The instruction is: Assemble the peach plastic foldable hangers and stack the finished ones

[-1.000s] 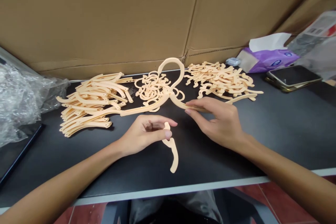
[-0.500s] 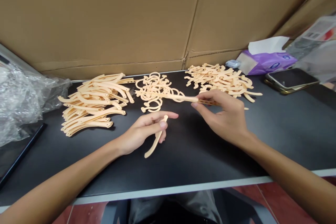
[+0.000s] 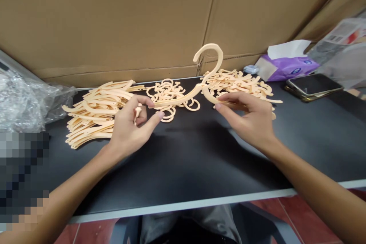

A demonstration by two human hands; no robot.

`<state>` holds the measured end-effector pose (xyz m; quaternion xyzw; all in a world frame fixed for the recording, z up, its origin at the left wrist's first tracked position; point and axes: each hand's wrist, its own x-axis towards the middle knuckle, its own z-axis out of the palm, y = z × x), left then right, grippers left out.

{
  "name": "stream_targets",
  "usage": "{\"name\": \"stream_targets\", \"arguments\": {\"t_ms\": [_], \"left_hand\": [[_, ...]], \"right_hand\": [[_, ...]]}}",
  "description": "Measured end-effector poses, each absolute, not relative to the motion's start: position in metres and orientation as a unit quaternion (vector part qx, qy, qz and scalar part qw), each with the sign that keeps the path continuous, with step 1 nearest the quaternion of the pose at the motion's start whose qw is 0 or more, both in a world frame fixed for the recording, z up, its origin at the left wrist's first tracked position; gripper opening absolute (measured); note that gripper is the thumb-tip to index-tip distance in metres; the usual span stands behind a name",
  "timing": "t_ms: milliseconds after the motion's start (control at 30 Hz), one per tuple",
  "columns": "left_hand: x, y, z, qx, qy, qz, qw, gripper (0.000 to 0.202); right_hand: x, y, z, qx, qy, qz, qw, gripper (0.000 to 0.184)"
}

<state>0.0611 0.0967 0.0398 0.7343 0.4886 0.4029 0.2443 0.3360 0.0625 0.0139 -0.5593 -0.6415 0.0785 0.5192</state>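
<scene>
A cream plastic clothes hanger (image 3: 200,87), its hook upright, is held up above the table between my two hands. My right hand (image 3: 248,120) is closed on the hanger's right arm, gripping it between thumb and fingers. At the left arm's tip is the forefinger of my left hand (image 3: 126,131), its thumb a little apart below. The curled fingers of that hand hold a small cream curved piece (image 3: 138,112), mostly hidden. Behind the hanger lies a heap of cream hooks (image 3: 168,90).
On the left is a pile of cream hanger arms (image 3: 91,133), beside clear plastic wrap (image 3: 25,99). Small curved pieces (image 3: 243,84) are heaped at the back right. A purple tissue pack (image 3: 288,68) and a phone (image 3: 314,84) lie farther right. Cardboard (image 3: 114,23) stands behind the black table (image 3: 183,167).
The hanger has turned from edge-on to hook-up, its hook now visible. My left hand has moved left and up to the hanger's left tip, still keeping the small curved piece.
</scene>
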Motion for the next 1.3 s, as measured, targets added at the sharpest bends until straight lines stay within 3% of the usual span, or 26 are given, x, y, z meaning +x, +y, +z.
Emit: {"name": "stream_targets", "arguments": {"t_ms": [100, 233, 500, 800, 967, 1133, 1300], "left_hand": [[0.058, 0.104, 0.034, 0.745, 0.526, 0.361, 0.196, 0.043], [0.06, 0.103, 0.028, 0.763, 0.513, 0.33, 0.212, 0.029], [0.065, 0.1, 0.024, 0.786, 0.476, 0.297, 0.259, 0.03], [0.065, 0.097, 0.011, 0.858, 0.379, 0.28, 0.207, 0.03], [0.065, 0.091, 0.002, 0.885, 0.328, 0.291, 0.155, 0.019], [0.066, 0.088, -0.001, 0.891, 0.298, 0.318, 0.123, 0.018], [0.068, 0.09, 0.002, 0.87, 0.283, 0.391, 0.097, 0.01]], "right_hand": [[0.339, 0.065, 0.014, -0.558, -0.636, 0.087, 0.525, 0.006], [0.341, 0.067, 0.013, -0.553, -0.655, 0.054, 0.512, 0.006], [0.339, 0.065, 0.017, -0.537, -0.691, -0.021, 0.483, 0.003], [0.337, 0.068, 0.01, -0.489, -0.738, -0.109, 0.452, 0.008], [0.327, 0.062, 0.009, -0.391, -0.774, -0.164, 0.47, 0.014], [0.311, 0.049, 0.004, -0.275, -0.842, -0.126, 0.447, 0.017], [0.308, 0.045, -0.004, -0.281, -0.866, -0.075, 0.408, 0.005]]}}
